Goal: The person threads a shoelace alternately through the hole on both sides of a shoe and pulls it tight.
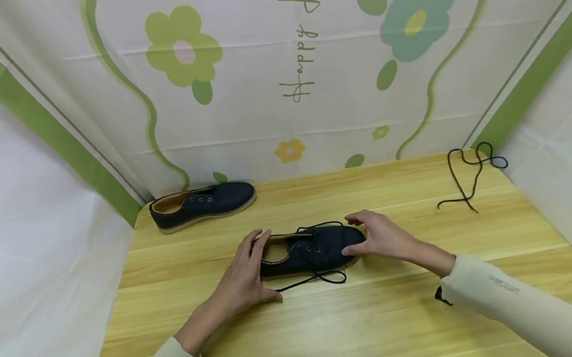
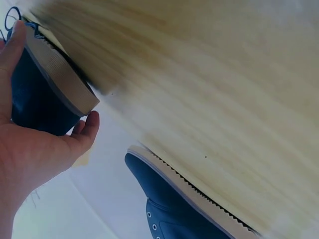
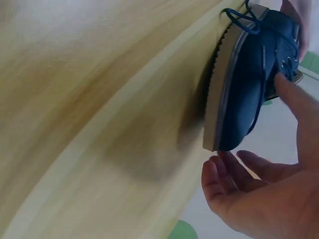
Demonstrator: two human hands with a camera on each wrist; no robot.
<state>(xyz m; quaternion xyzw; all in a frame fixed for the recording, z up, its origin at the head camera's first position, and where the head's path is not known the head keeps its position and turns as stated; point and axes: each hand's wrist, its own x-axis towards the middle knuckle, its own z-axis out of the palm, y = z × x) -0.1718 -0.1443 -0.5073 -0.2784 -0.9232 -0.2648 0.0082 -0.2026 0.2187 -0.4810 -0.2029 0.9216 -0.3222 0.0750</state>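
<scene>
A dark navy shoe (image 1: 329, 247) with a tan sole lies on the wooden table, toe to the right. Black lace runs through some of its eyelets, and loose lace loops (image 1: 333, 279) lie along its near side. Around the heel, my left hand (image 1: 241, 276) has its thumb and fingers spread on either side; whether they press it is unclear. My right hand (image 1: 381, 238) is at the toe, thumb and fingers apart. In the right wrist view, that hand's fingertips are just off the toe (image 3: 229, 134).
A second navy shoe (image 1: 214, 202), with no lace in its visible eyelets, stands at the back left. Another black lace (image 1: 471, 179) lies loosely curled at the back right. White patterned cloth (image 1: 269, 127) walls the table's back and sides.
</scene>
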